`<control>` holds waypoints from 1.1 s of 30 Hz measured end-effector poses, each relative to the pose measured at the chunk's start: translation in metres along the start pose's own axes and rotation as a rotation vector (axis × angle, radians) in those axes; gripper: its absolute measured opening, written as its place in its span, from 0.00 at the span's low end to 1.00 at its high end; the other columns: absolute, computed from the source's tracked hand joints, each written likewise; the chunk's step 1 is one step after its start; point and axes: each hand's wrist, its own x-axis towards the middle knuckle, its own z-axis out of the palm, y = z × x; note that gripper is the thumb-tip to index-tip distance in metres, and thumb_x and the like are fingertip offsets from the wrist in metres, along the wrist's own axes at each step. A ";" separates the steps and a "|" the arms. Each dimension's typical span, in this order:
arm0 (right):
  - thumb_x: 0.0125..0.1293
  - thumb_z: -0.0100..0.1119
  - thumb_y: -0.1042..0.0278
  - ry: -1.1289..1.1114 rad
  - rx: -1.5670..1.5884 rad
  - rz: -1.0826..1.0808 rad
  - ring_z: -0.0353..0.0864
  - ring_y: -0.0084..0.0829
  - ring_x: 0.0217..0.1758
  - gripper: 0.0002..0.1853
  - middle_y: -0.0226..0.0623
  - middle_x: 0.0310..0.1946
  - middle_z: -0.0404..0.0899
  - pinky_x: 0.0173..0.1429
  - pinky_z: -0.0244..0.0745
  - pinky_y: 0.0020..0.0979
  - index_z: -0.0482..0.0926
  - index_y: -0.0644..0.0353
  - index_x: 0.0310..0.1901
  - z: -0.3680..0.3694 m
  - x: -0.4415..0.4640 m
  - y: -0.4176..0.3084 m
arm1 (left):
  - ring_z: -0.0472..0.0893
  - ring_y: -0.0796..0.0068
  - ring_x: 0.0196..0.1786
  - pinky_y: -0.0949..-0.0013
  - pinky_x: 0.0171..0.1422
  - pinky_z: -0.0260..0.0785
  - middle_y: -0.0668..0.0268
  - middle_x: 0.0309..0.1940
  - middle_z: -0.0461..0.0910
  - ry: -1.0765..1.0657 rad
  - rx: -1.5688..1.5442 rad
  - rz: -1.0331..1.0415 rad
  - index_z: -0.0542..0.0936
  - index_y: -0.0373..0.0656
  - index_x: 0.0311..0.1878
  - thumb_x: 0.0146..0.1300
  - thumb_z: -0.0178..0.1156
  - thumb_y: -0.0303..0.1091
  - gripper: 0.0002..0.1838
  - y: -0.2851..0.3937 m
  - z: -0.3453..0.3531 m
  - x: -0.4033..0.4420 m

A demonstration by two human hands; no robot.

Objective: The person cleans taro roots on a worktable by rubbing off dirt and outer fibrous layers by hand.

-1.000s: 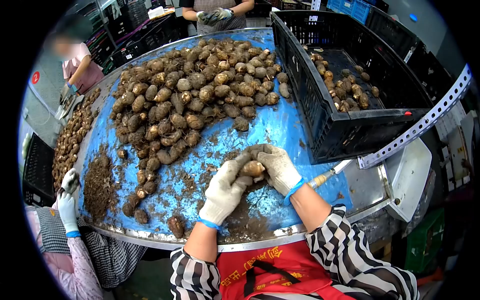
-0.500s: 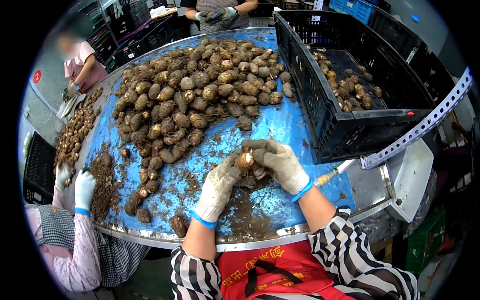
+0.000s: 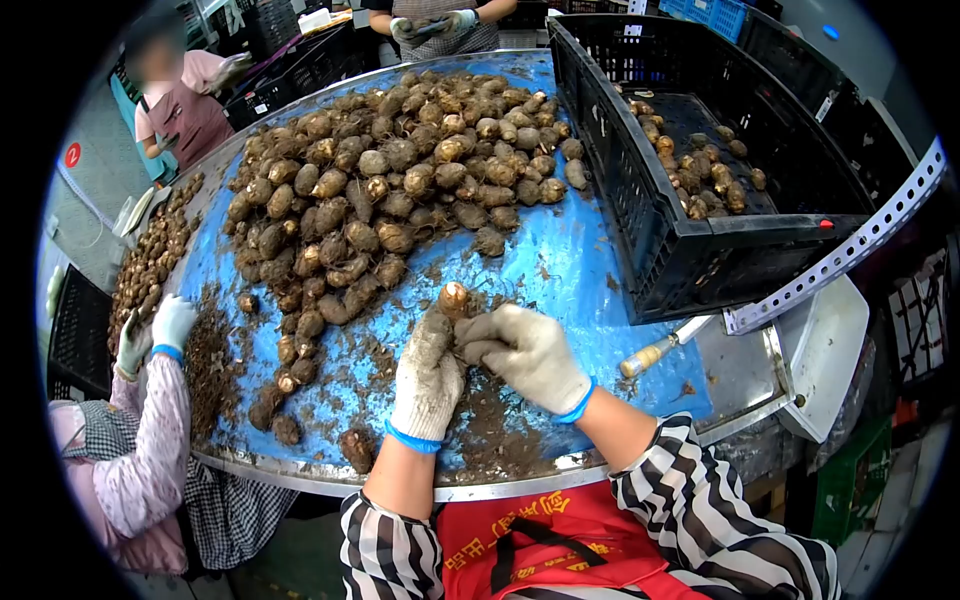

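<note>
A small taro (image 3: 453, 298) with a pale cut end pokes up from the fingers of my left hand (image 3: 428, 375), which is wrapped round it in a soiled white glove. Beside it, my right hand (image 3: 525, 355), gloved too, has its fingers curled and pressed together close to the taro and the left fingertips. Whatever is between those right fingers is hidden. Loose soil (image 3: 500, 430) lies on the blue sheet (image 3: 550, 265) under both hands. A knife (image 3: 660, 350) with a wooden handle rests to the right of my right hand.
A big heap of taros (image 3: 380, 190) covers the far part of the table. At the right stands a black crate (image 3: 700, 235) with several taros inside. To the left a co-worker's gloved hands (image 3: 160, 335) are over another taro pile (image 3: 150, 265). Two other people stand at the far side.
My right hand has drawn back slightly from the taro, with its fingers now lower. The taro sits higher and farther left in my left hand. The far-left co-worker has raised an arm.
</note>
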 end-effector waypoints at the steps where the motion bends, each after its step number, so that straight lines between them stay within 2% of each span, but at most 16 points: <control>1: 0.58 0.60 0.87 0.007 0.005 0.033 0.86 0.29 0.46 0.09 0.45 0.44 0.86 0.54 0.83 0.30 0.82 0.72 0.42 -0.002 0.001 -0.007 | 0.83 0.62 0.51 0.62 0.56 0.80 0.55 0.52 0.82 0.002 -0.013 0.017 0.73 0.35 0.65 0.72 0.63 0.39 0.25 0.000 -0.001 0.000; 4: 0.59 0.65 0.82 0.064 -0.041 0.143 0.86 0.27 0.43 0.09 0.42 0.41 0.87 0.51 0.81 0.28 0.85 0.70 0.42 -0.013 0.003 0.000 | 0.83 0.58 0.54 0.60 0.58 0.80 0.53 0.56 0.80 -0.065 -0.036 0.025 0.72 0.34 0.65 0.70 0.65 0.38 0.26 0.003 0.004 0.001; 7: 0.64 0.66 0.76 0.142 -0.002 0.165 0.84 0.24 0.43 0.11 0.42 0.42 0.87 0.49 0.80 0.27 0.84 0.69 0.47 -0.011 0.005 -0.007 | 0.82 0.59 0.56 0.60 0.60 0.79 0.52 0.58 0.79 -0.114 0.010 -0.023 0.72 0.33 0.66 0.67 0.67 0.31 0.27 0.003 -0.001 0.005; 9: 0.64 0.67 0.72 0.180 0.152 0.141 0.86 0.25 0.44 0.13 0.43 0.43 0.88 0.51 0.81 0.28 0.84 0.68 0.48 -0.010 0.005 -0.003 | 0.82 0.61 0.57 0.61 0.62 0.78 0.53 0.59 0.79 -0.022 0.252 -0.003 0.71 0.31 0.67 0.63 0.67 0.25 0.29 0.008 0.021 -0.002; 12: 0.67 0.62 0.78 0.152 0.092 0.154 0.82 0.21 0.44 0.14 0.38 0.42 0.85 0.49 0.79 0.24 0.81 0.70 0.53 -0.011 0.006 0.007 | 0.81 0.63 0.57 0.64 0.63 0.77 0.54 0.59 0.78 0.061 0.618 0.066 0.71 0.30 0.67 0.60 0.66 0.20 0.31 0.008 0.028 -0.005; 15: 0.67 0.60 0.79 0.172 -0.033 0.246 0.84 0.24 0.44 0.12 0.39 0.42 0.86 0.50 0.80 0.27 0.81 0.68 0.51 -0.009 0.007 0.008 | 0.80 0.65 0.57 0.65 0.63 0.76 0.55 0.58 0.79 0.104 0.786 0.107 0.71 0.30 0.67 0.60 0.66 0.20 0.30 0.009 0.031 -0.008; 17: 0.65 0.62 0.75 0.126 -0.255 0.192 0.86 0.32 0.44 0.09 0.44 0.42 0.86 0.51 0.82 0.32 0.83 0.66 0.46 -0.007 0.008 0.000 | 0.80 0.67 0.57 0.65 0.63 0.76 0.56 0.57 0.79 0.125 0.833 0.116 0.71 0.31 0.67 0.62 0.66 0.21 0.30 0.010 0.035 -0.010; 20: 0.63 0.62 0.73 -0.066 -0.413 -0.014 0.88 0.39 0.44 0.08 0.47 0.41 0.86 0.51 0.83 0.37 0.84 0.64 0.43 -0.008 0.006 0.000 | 0.81 0.64 0.56 0.61 0.62 0.77 0.56 0.55 0.79 0.182 0.446 0.087 0.69 0.32 0.68 0.68 0.61 0.28 0.26 -0.001 0.014 0.005; 21: 0.62 0.62 0.73 -0.148 -0.437 -0.102 0.88 0.41 0.43 0.08 0.47 0.40 0.86 0.51 0.83 0.39 0.84 0.63 0.42 -0.009 0.005 0.002 | 0.81 0.62 0.56 0.59 0.62 0.77 0.55 0.56 0.79 0.138 0.372 0.070 0.69 0.32 0.68 0.70 0.59 0.30 0.26 0.000 0.009 0.004; 23: 0.61 0.61 0.74 -0.050 -0.222 0.033 0.87 0.40 0.42 0.09 0.45 0.38 0.85 0.51 0.82 0.37 0.84 0.63 0.42 -0.007 0.006 0.008 | 0.81 0.59 0.56 0.56 0.61 0.78 0.53 0.57 0.78 0.053 0.221 0.042 0.68 0.33 0.69 0.74 0.55 0.34 0.25 0.004 0.001 0.001; 24: 0.61 0.60 0.74 0.011 -0.161 0.065 0.87 0.41 0.41 0.09 0.44 0.37 0.85 0.51 0.82 0.36 0.84 0.62 0.43 -0.011 0.006 0.014 | 0.82 0.56 0.57 0.54 0.59 0.82 0.52 0.57 0.79 -0.011 0.148 0.049 0.69 0.35 0.69 0.73 0.60 0.39 0.27 0.002 -0.001 0.004; 25: 0.61 0.60 0.74 0.073 -0.100 0.097 0.87 0.41 0.41 0.09 0.43 0.37 0.85 0.51 0.82 0.36 0.84 0.62 0.43 -0.016 0.006 0.017 | 0.82 0.56 0.57 0.54 0.59 0.82 0.51 0.57 0.79 -0.046 0.136 0.010 0.68 0.35 0.69 0.72 0.60 0.40 0.28 0.002 -0.003 0.005; 26: 0.65 0.59 0.76 0.057 -0.165 0.162 0.85 0.33 0.46 0.10 0.43 0.44 0.84 0.52 0.81 0.31 0.83 0.65 0.47 -0.023 0.006 0.006 | 0.82 0.56 0.58 0.53 0.59 0.82 0.51 0.58 0.79 -0.082 0.124 -0.031 0.68 0.36 0.69 0.72 0.61 0.41 0.29 0.004 -0.001 0.005; 29: 0.66 0.60 0.74 0.180 -0.337 0.024 0.85 0.34 0.46 0.12 0.45 0.48 0.83 0.53 0.80 0.31 0.83 0.65 0.50 -0.020 0.010 0.001 | 0.82 0.57 0.58 0.53 0.59 0.82 0.52 0.59 0.79 -0.127 0.145 -0.053 0.67 0.36 0.71 0.71 0.63 0.43 0.32 0.005 0.010 0.001; 30: 0.64 0.60 0.70 0.177 -0.309 0.010 0.84 0.42 0.54 0.17 0.47 0.50 0.82 0.59 0.78 0.36 0.84 0.61 0.53 -0.017 0.010 0.006 | 0.82 0.57 0.58 0.53 0.59 0.82 0.53 0.59 0.79 -0.132 0.161 -0.044 0.66 0.36 0.71 0.71 0.63 0.44 0.33 0.004 0.013 0.000; 33: 0.65 0.60 0.70 0.068 -0.239 0.153 0.84 0.44 0.54 0.19 0.47 0.49 0.83 0.59 0.78 0.37 0.83 0.61 0.57 -0.013 0.007 0.008 | 0.80 0.60 0.62 0.58 0.65 0.77 0.53 0.67 0.72 -0.138 0.329 -0.008 0.60 0.34 0.77 0.74 0.58 0.35 0.33 0.003 0.022 -0.003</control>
